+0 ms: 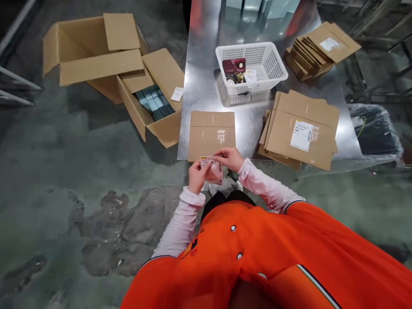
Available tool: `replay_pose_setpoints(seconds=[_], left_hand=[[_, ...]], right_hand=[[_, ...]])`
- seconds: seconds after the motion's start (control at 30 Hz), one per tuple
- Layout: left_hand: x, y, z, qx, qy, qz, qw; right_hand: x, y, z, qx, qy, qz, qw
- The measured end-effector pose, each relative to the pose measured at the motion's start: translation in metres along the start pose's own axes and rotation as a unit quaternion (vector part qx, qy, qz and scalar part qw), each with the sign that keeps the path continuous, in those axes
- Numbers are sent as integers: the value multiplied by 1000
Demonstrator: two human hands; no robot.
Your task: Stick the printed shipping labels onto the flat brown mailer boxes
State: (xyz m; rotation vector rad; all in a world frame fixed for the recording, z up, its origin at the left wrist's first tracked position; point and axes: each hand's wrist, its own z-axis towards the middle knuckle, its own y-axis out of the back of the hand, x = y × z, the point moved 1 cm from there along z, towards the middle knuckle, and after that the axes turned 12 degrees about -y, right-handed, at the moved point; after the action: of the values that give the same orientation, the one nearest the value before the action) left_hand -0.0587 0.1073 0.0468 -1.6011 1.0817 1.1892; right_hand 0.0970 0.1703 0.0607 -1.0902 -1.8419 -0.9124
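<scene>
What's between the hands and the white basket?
Past the left hand and right hand: a flat cardboard box lying on the steel table, seen in the head view.

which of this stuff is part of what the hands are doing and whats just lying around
In use: left hand, right hand, pink label sheet, flat cardboard box beside them

Lying around: stacked flat boxes, white basket, open carton, plastic bag
</scene>
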Motion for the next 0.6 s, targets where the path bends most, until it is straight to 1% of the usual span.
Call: replay_pose_setpoints(seconds=[0.07,0.13,0.2,0.27,0.3,0.37,0.43,0.5,0.53,0.57,0.6], left_hand=[[10,-1,0,-36,-16,13,999],[23,-3,3,-60,-3,20,998],[38,-4,10,-71,19,10,997],[55,-3,18,-58,56,-24,996],[63,-1,20,-42,83,-45,995],[80,5,18,-10,151,-76,986],[92,14,6,10,203,-77,976],[99,24,-16,22,229,-53,972],[99,30,-28,26,237,-38,970],[99,36,-39,28,243,-24,969],[97,42,-49,28,250,-9,968]], right_hand=[[0,-2,1,-22,0,-56,998],[-4,-6,4,-46,-10,-88,995],[-10,-7,16,-59,-2,-108,992],[-16,-6,40,-89,24,-129,987],[-19,-5,55,-120,29,-144,982],[-26,-1,90,-197,4,-180,964],[-32,3,122,-249,-52,-226,940],[-38,5,147,-264,-92,-282,918],[-41,5,156,-265,-99,-316,906],[-43,4,163,-257,-92,-355,894],[-44,1,168,-236,-68,-398,884]])
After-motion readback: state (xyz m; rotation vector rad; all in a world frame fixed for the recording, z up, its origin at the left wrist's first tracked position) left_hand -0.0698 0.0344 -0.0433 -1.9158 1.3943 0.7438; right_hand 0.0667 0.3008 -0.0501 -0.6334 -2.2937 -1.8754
